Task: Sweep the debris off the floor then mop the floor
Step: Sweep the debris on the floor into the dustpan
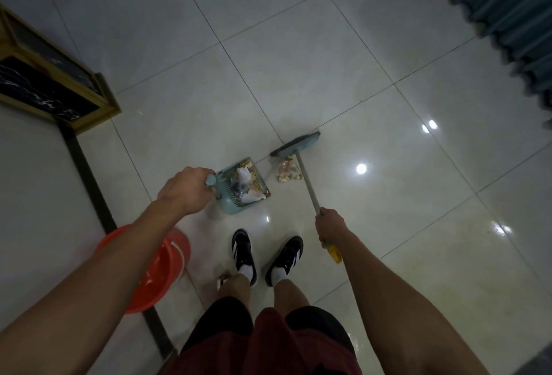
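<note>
A light blue dustpan (230,206) stands on the glossy tiled floor in front of my feet, with scraps of paper and crumbs inside it. My left hand (183,188) grips the top of its upright handle. To its right a small pile of debris (288,172) lies on the tile, just below the blue broom head (295,144). My right hand (330,225) grips the broom's pale stick (307,185), whose yellow end sticks out behind my wrist.
An orange bucket (167,267) stands at my lower left, partly hidden by my left arm. A gold-framed dark stand (59,88) sits at the left. Teal curtains (507,10) hang at the upper right. A dark floor strip (89,171) runs along the left.
</note>
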The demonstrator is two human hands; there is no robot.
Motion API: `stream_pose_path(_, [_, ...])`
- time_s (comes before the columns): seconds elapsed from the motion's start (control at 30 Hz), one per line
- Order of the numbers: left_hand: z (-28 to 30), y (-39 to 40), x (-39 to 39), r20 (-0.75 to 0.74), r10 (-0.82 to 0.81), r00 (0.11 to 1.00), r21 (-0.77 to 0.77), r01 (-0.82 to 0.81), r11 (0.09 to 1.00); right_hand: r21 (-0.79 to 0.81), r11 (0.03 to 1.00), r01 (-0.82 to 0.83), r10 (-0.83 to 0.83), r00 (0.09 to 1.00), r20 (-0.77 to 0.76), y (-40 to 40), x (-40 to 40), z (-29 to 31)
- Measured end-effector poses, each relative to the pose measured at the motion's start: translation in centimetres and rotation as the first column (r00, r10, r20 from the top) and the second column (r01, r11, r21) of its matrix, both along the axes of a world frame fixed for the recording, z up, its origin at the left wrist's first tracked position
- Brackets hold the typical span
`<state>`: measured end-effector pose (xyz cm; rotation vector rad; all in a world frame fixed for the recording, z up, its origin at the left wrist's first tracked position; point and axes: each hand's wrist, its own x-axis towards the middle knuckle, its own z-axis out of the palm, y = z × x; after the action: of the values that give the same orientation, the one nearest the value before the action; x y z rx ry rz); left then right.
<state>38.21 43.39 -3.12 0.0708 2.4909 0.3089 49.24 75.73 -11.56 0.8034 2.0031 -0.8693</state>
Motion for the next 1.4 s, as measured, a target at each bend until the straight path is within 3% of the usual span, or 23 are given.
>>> stream_pose_path(0.13, [0.3,-0.1,-0.8,0.02,-0.037,0.999,0.014,0.037,0.999,-0.008,0.997,0.083,-0.083,0.996,0.044,-1.2,2.7,-0.3])
stream_pose_path(0.23, [0.8,-0.1,-1.4,0.03,-0.061,0.998,0.019,0.06,0.998,-0.038,0.964,0.264,-0.265,0.964,-0.027,-1.9,4.3,0.2])
stream_pose_path(0.4, [1.5,0.3,-2.3,0.026,-0.107,0.994,0.013,0.107,0.994,-0.007,0.956,0.295,-0.292,0.945,-0.149,-2.8,5.4,2.1])
stream_pose_path(0.47, [1.7,0.4,-2.7,0.019,-0.112,0.994,0.018,0.112,0.994,-0.111,0.876,0.469,-0.478,0.876,-0.064,-3.0,5.0,2.6])
stream_pose_path(0.53, [1.9,0.4,-3.1,0.023,-0.113,0.993,0.017,0.113,0.993,-0.267,0.725,0.635,-0.646,0.761,0.055,-2.9,3.6,3.1])
stream_pose_path(0.6, [1.9,0.4,-3.5,0.028,-0.114,0.993,0.023,0.113,0.993,-0.285,0.718,0.635,-0.661,0.75,0.008,-2.5,1.6,3.5])
stream_pose_path(0.7, [1.7,0.3,-3.9,0.021,-0.095,0.995,0.028,0.095,0.995,-0.164,0.821,0.547,-0.565,0.82,-0.092,-1.8,-0.5,3.4])
stream_pose_path(0.83, [0.6,-0.4,-3.8,0.005,-0.079,0.997,0.052,0.078,0.996,0.087,0.972,0.218,-0.207,0.97,-0.126,-1.0,-0.8,2.6])
stream_pose_path(0.9, [0.1,-0.8,-3.9,0.003,-0.065,0.998,0.071,0.065,0.995,0.201,0.978,0.047,-0.029,0.995,-0.092,-0.3,-0.9,2.0])
stream_pose_path(0.97, [-0.5,-1.1,-4.0,0.002,-0.057,0.998,0.083,0.057,0.995,0.255,0.966,-0.037,0.048,0.998,-0.037,0.1,-1.2,1.7])
stream_pose_path(1.13, [-1.7,-1.8,-4.3,-0.006,-0.042,0.999,0.095,0.043,0.995,0.202,0.973,-0.109,0.088,0.99,0.111,-1.4,-1.1,1.4])
stream_pose_path(1.4, [-1.9,-1.4,-5.3,0.0,-0.1,0.995,0.058,0.1,0.993,-0.018,0.997,-0.076,0.078,0.985,0.156,-5.6,0.4,0.9])
